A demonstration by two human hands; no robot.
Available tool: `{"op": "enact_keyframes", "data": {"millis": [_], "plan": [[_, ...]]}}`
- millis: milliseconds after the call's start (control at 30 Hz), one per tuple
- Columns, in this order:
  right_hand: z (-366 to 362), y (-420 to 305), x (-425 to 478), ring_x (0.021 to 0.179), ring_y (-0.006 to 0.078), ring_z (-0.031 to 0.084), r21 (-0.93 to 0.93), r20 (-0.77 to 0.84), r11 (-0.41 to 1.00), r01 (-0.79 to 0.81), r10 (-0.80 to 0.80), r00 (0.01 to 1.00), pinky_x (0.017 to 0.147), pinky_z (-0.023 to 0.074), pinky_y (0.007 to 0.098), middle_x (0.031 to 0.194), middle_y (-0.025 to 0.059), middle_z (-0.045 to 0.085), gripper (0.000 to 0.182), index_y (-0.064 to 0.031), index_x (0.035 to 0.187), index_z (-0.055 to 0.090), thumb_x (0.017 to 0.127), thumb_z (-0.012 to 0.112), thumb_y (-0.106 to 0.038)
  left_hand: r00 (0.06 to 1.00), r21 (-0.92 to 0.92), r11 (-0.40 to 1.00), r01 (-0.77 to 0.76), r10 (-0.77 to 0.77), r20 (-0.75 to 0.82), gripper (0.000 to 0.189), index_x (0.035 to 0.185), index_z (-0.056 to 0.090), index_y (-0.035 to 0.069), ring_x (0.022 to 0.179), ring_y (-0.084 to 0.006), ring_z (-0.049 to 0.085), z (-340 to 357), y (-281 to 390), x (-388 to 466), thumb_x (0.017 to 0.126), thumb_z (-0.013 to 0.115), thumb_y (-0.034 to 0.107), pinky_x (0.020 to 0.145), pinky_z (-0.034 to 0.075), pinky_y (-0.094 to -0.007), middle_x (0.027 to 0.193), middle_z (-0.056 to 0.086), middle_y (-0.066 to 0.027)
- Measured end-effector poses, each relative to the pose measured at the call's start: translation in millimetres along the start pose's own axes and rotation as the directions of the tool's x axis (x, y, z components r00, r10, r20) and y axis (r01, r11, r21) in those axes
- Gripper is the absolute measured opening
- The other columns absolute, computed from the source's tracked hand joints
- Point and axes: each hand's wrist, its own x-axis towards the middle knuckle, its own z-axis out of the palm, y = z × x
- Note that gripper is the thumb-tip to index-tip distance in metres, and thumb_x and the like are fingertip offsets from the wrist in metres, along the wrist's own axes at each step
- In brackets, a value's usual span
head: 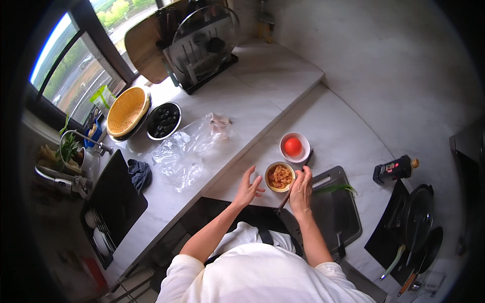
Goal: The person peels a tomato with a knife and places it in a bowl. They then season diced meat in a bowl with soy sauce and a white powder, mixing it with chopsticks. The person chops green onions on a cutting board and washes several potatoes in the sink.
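Note:
A small bowl [268, 185] of diced, sauced meat [280, 176] stands before me on the counter. My left hand [249, 189] is raised just left of it, fingers apart and holding nothing. At the bowl's right side is my right hand [301, 191], its fingers curled close to the rim. Dark chopsticks [285, 200] run slantwise past the bowl and partly behind that hand; whether it grips them or the bowl is unclear. Just beyond sits a white bowl [306, 150] with a peeled-looking tomato [293, 146] in it.
Right of my arm, green onion [335, 188] and a knife [340, 242] lie on a dark cutting board [346, 216]. Farther right are a dark sauce bottle [392, 170] and a lidded pan [418, 217]. A raised counter to the left bears a plastic bag [180, 159], a bowl of black fungus [164, 120] and a yellow colander [128, 110].

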Motion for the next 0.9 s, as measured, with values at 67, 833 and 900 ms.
{"op": "enact_keyframes", "data": {"millis": [67,833,900], "plan": [[9.0,-3.2,3.6,0.112,0.0377,0.05,-0.07,-0.003,0.997,-0.01,0.01,1.0,0.094,0.0435,0.0458,0.128,0.0202,0.042,0.021,0.0007,0.11,0.05,0.089,0.051,-0.003,0.999,-0.046,0.999,0.012,-0.01,0.033,0.046,0.139,0.041,0.006,0.079,-0.0188,0.068,-30.3,7.7,-16.4,0.099,0.054,0.026,0.061,0.055,-0.0286,0.127,0.055,-0.0115],[5.8,-47.0,-27.6,0.096,0.0331,0.054,-0.098,-0.177,0.983,-0.153,0.134,0.975,0.083,0.0446,0.0433,0.097,0.0106,0.059,0.013,-0.0022,0.076,0.064,0.081,0.069,-0.013,0.822,-0.046,0.981,-0.19,0.133,-0.553,0.025,0.105,0.062,0.003,0.075,-0.0161,0.068,-306.9,47.8,-137.7,0.099,0.054,0.026,0.057,0.053,-0.023,0.093,0.068,-0.0098],[3.3,-49.4,-44.1,0.09,0.0317,0.054,-0.079,-0.23,0.981,-0.175,0.153,0.961,0.08,0.0444,0.0424,0.091,0.0094,0.06,0.019,-0.0015,0.069,0.062,0.082,0.068,-0.013,0.803,-0.024,0.986,-0.166,0.121,-0.583,0.033,0.084,0.063,0.005,0.071,-0.0127,0.067,-321.8,47.8,-136.5,0.099,0.053,0.033,0.057,0.051,-0.0217,0.079,0.068,-0.0063]]}}
